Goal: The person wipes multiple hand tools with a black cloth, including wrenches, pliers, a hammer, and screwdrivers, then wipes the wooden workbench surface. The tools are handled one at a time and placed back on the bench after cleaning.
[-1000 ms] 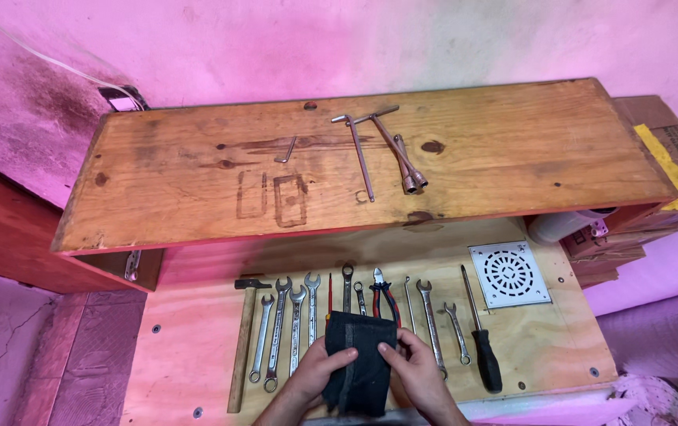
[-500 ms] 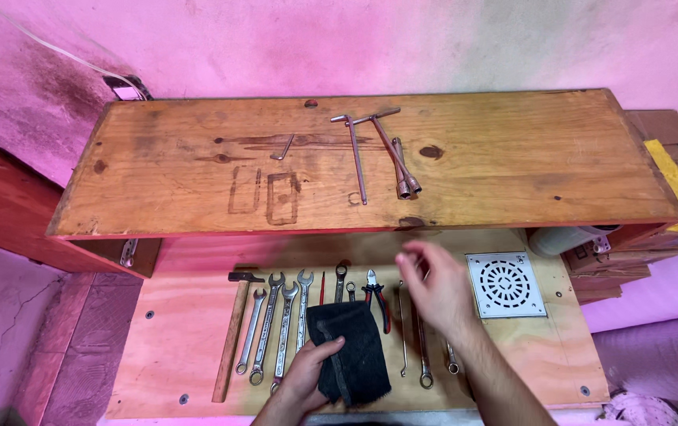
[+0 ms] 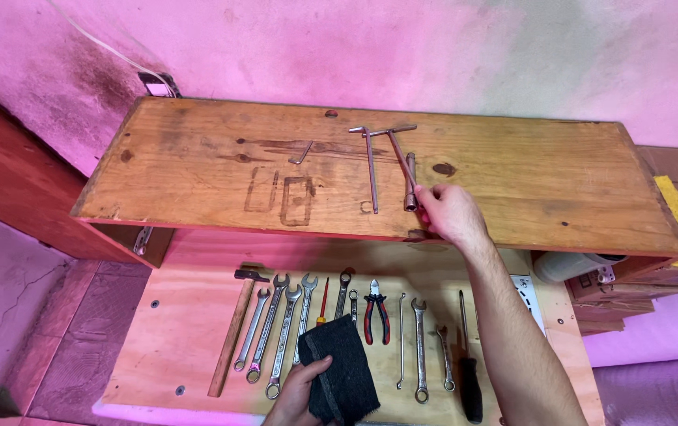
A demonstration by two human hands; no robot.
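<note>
The right hand (image 3: pixel 451 214) reaches up to the shelf (image 3: pixel 197 170), its fingers curled loosely at the lower end of the socket wrench (image 3: pixel 410 180); whether they touch it I cannot tell. The left hand (image 3: pixel 298 393) grips the dark cloth (image 3: pixel 343 377) below the shelf, on the bench (image 3: pixel 189 331). Beside the cloth lie spanners (image 3: pixel 282 335), a hammer (image 3: pixel 232 331) to their left, and red pliers (image 3: pixel 377 312) (handles toward the person). A screwdriver (image 3: pixel 469 371) lies further right.
</note>
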